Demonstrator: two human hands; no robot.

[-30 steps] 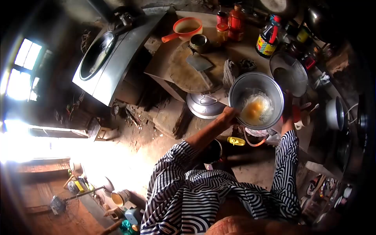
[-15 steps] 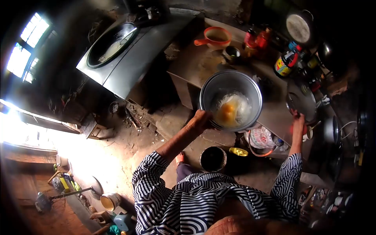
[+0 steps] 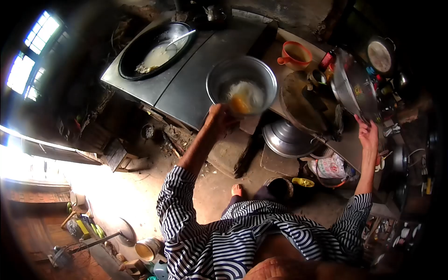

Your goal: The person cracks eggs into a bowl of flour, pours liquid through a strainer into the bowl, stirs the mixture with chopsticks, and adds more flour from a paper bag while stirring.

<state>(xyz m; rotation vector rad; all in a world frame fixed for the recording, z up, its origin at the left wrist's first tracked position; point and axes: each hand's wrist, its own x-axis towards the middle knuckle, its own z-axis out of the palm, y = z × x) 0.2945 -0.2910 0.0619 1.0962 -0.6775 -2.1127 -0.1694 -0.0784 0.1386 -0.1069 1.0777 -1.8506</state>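
Note:
My left hand (image 3: 221,116) grips the near rim of a deep metal bowl (image 3: 214,81), its fingers partly hidden under it. White matter and an orange-yellow liquid like egg lie inside the bowl, which hangs by the right side of the stove top. Off to the right, my right hand (image 3: 367,134) is closed on the lower edge of a shallow, round metal basin (image 3: 347,88). That basin is tilted up, almost on its side, above the worktop. A round wooden board (image 3: 294,93) lies between the two vessels.
A large wok (image 3: 123,65) set in the metal stove (image 3: 186,86) holds whitish liquid and a ladle (image 3: 182,39). An orange saucepan (image 3: 297,53) stands behind the board. Below the worktop are a domed metal lid (image 3: 287,140), a white bag (image 3: 329,165) and a dark bucket (image 3: 282,186).
My left hand has carried the bowl left and away from me, towards the stove. My right hand has raised the round basin off the worktop and tilted it. The wooden board now shows.

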